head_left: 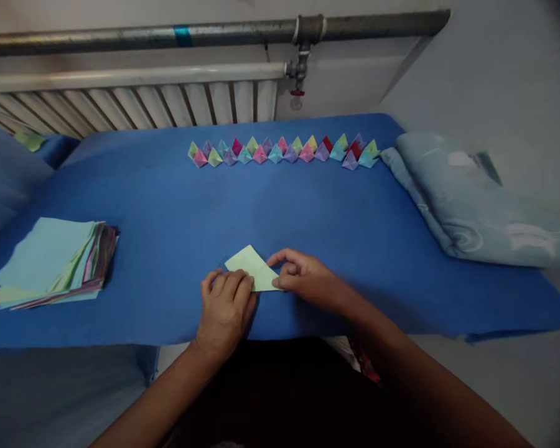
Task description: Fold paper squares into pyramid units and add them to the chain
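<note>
A light green sheet of paper (252,262), folded over with a point toward the back, lies on the blue cloth near the front edge. My left hand (226,305) is closed, its curled fingers pressing the paper's lower left side and hiding that part. At the paper's right corner, my right hand (305,275) pinches the tip between thumb and bent fingers, with the index finger reaching along the upper slanted edge. Farther back stands a double row of small folded paper pieces (275,154) in green, pink, purple, blue and red.
A stack of coloured paper sheets (44,255) lies at the left. Folded grey-green bedding (485,211) rests on the right side of the blue-covered surface (168,211). Behind it are a white radiator (149,102), a metal pipe (238,31) and a red-handled valve (297,93).
</note>
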The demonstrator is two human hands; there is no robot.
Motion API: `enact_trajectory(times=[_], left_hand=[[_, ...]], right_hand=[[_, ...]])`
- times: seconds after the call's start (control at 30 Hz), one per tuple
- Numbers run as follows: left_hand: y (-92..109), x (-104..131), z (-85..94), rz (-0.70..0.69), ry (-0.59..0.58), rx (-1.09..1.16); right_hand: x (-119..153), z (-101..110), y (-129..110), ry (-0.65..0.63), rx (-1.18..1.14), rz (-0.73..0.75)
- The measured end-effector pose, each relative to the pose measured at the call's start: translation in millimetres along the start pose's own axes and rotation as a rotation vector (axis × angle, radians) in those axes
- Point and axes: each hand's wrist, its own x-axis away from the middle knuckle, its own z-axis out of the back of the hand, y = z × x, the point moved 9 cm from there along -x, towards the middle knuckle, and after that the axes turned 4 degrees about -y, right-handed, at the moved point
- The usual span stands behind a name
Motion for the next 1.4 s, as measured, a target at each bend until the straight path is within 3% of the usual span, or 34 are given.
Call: enact_trajectory(times=[0.1,0.2,0.23,0.37,0.5,0.57,0.63,0.7,0.8,0.87,1.03,1.27,1.4], left_hand=[[-6.4,-5.0,15.3,0.042,0.007,0.146],[-24.9,-11.6,30.2,0.256,-0.06,0.487],[-30.7,-12.6,30.0,0.357,-0.106,0.641],[-31.4,-11.6,10.0,0.658,-0.286,1.146],[-31.1,-5.0,-20.3,0.794,-0.384,1.26],[-39.4,-5.3,-22.1,0.744,-0.357,1.084],[-47.4,-11.5,-6.3,0.6,-0.21,0.806],[-40.4,-17.6,10.7,0.391,-0.078,0.592],[-12.5,-19.7,6.7,0.09,-0.111,0.469],[0.6,-17.9,-5.0,-0.021,-0.167,0.399],[7.6,-14.8,-19.3,-0.094,-0.214,0.278],[15.4,-8.8,-11.8,-0.176,-0.246,0.249],[20.6,-7.4,-12.3,-0.198,-0.186,0.164]], right_hand=[[15.0,5.0,-14.6,0.044,-0.096,0.065],[37.6,30.5,-44.3,0.288,-0.06,0.261],[42.8,32.7,-53.2,0.312,-0.029,0.316],[34.8,9.1,-60.2,0.1,-0.046,0.315],[12.5,-0.4,-39.7,0.064,-0.193,0.199],[1.9,2.9,-26.4,0.102,-0.138,0.145],[-6.9,8.4,-15.0,0.15,0.007,0.101],[-13.9,10.8,-9.2,0.169,0.191,0.086],[-21.1,7.8,-9.8,0.158,0.423,0.09],[-22.7,6.1,-14.0,0.157,0.543,0.095],[-9.5,12.3,-21.7,0.167,0.643,0.124],[25.6,31.3,3.4,0.193,0.204,-0.011],[28.1,34.9,9.1,0.22,0.159,0.03]])
